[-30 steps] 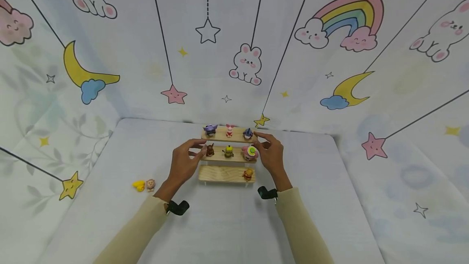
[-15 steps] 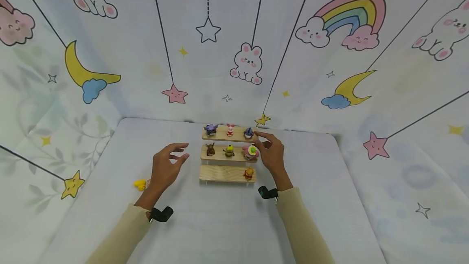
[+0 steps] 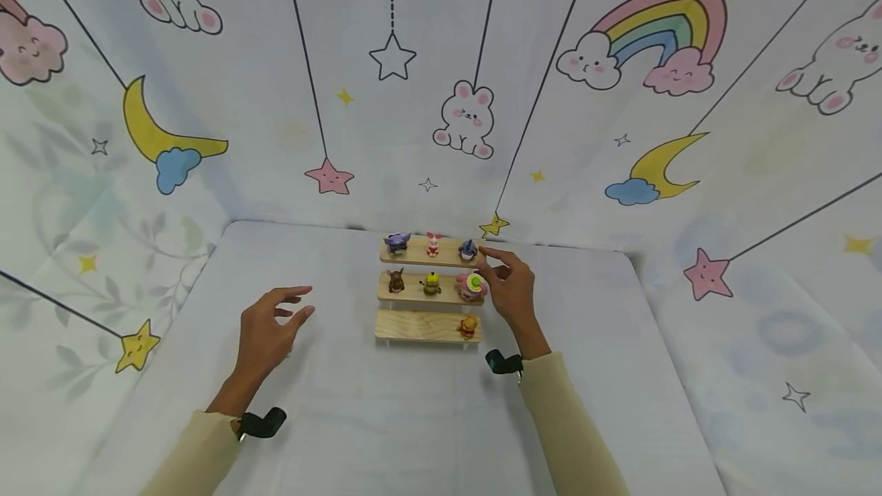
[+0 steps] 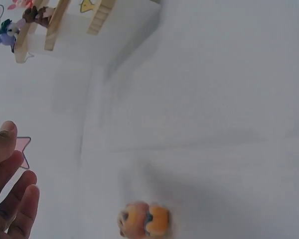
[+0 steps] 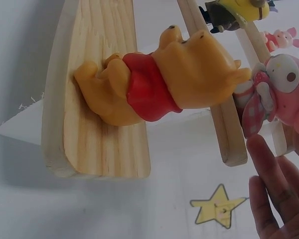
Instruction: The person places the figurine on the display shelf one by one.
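Note:
A three-tier wooden display stand (image 3: 413, 325) holds small toy figurines. My right hand (image 3: 511, 293) holds the right end of the stand's top tier, beside a dark blue figurine (image 3: 468, 249) and a pink figurine (image 3: 472, 286). In the right wrist view, a yellow bear figurine in a red shirt (image 5: 149, 84) sits on the lowest tier, with the pink figurine near my fingertips. My left hand (image 3: 269, 331) hovers over the table's left side, fingers apart, with nothing between them. Below it, the left wrist view shows an orange-brown figurine (image 4: 144, 219) lying on the cloth.
On the top tier stand a purple figurine (image 3: 396, 243) and a pink-and-red one (image 3: 432, 244). The middle tier bears a brown figurine (image 3: 396, 281) and a yellow-headed one (image 3: 431, 284). White cloth covers the table (image 3: 386, 419); a printed backdrop (image 3: 386, 121) rises behind.
My left hand has left the brown figurine on the middle tier and moved left and toward me, now covering the loose figurines in the head view. My right hand stays put.

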The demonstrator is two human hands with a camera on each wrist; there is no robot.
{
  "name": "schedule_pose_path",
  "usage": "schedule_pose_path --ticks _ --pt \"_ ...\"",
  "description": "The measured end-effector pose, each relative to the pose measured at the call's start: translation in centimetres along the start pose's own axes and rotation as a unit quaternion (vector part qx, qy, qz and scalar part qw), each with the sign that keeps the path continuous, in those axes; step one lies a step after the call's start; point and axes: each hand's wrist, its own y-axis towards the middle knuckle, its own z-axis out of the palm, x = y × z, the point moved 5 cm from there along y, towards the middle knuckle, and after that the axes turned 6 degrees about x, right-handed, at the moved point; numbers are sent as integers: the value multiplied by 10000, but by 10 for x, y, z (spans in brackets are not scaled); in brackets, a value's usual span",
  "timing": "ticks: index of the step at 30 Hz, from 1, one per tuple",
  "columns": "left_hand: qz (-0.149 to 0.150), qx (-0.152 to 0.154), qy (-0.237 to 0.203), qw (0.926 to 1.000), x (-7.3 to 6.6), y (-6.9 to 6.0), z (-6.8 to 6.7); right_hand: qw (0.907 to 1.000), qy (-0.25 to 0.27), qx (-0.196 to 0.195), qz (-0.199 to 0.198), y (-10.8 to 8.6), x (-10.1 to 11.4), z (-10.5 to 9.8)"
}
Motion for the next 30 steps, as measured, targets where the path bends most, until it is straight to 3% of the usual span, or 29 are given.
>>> schedule_pose_path --ticks 7,15,30 --pt "-254 -5 314 9992 25 -16 -12 10000 3 -22 -23 0 0 0" --pt "-290 109 905 9954 48 -32 -7 9999 115 -1 38 1 -2 1" --pt "-226 650 1351 9884 60 -41 0 9997 234 -29 -85 0 1 0"
